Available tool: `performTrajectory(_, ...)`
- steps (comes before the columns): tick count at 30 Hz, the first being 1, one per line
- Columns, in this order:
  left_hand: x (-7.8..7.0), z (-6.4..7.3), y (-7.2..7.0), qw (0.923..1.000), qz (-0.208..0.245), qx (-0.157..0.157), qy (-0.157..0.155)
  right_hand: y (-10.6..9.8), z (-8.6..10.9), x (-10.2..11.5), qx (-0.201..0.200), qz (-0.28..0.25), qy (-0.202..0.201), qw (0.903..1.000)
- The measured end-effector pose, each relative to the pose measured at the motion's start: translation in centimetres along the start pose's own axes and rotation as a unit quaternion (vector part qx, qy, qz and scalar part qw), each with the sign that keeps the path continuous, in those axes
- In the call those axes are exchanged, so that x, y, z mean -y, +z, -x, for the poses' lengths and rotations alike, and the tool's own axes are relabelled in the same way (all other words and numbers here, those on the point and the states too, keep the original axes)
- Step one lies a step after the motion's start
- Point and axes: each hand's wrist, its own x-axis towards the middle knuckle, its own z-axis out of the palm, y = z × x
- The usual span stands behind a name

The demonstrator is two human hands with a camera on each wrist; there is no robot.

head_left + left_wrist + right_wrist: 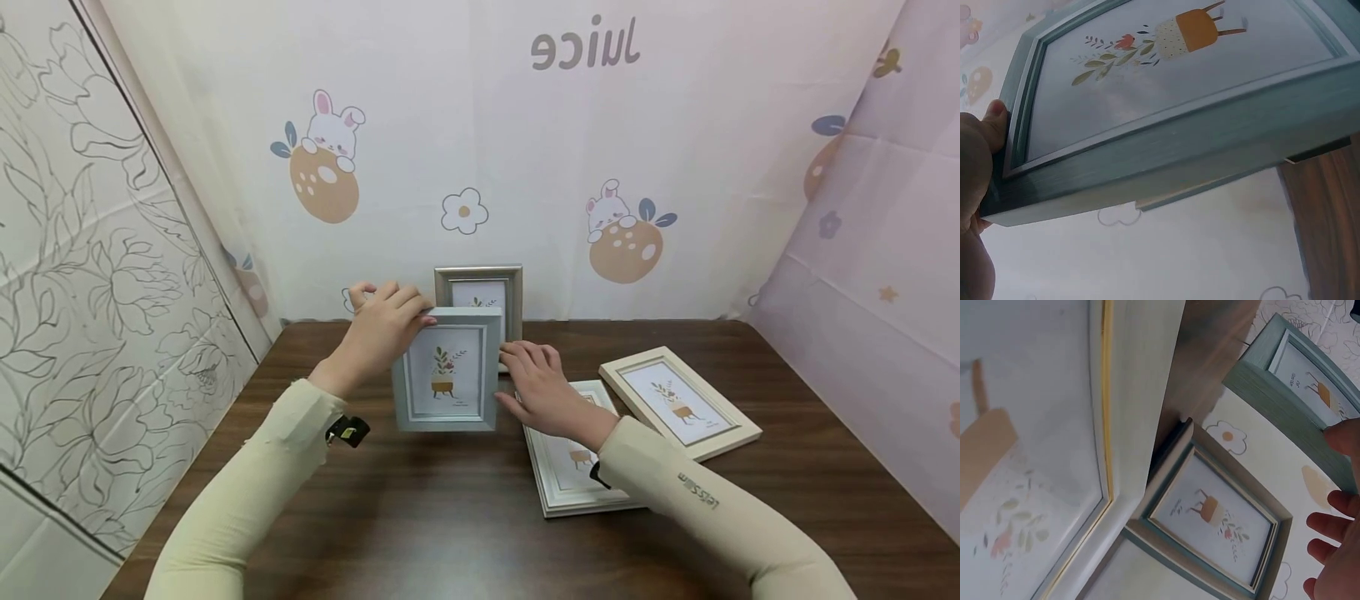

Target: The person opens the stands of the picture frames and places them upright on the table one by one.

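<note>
A blue-grey picture frame with a potted-plant print stands upright in my left hand, which grips its top left corner. In the left wrist view the thumb lies on the front of the frame and the other fingers go behind it. My right hand is at the frame's right edge with fingers extended. Its thumb meets the edge of the blue-grey frame in the right wrist view, the other fingers spread apart. Behind stands a silver-beige picture frame, partly covered by the blue-grey one.
A white picture frame lies on the brown wooden table under my right forearm. Right of it lies a cream picture frame, turned at an angle. A curtain with rabbit prints hangs behind the table's back edge.
</note>
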Motion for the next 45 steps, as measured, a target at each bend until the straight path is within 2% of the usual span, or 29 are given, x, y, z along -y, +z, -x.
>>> performTrajectory(16,3.8,2.5,0.0,0.9965,0.017,0.029,-0.076,3.8,-4.2,2.2,0.039,-0.016,0.022,0.9989)
performTrajectory(24,5.5,3.9,0.4,0.9922,0.036,0.036,-0.114,4.2,-5.7,3.4,0.072,0.001,0.02,0.9972)
performTrajectory(31,6.4,4.7,0.7,0.9915,0.038,0.029,-0.121,4.5,-6.7,3.9,0.113,0.038,0.019,0.9927)
performTrajectory(45,7.4,5.9,1.2,0.9891,0.059,0.025,-0.133,5.1,-7.3,4.2,0.134,0.046,0.008,0.9899)
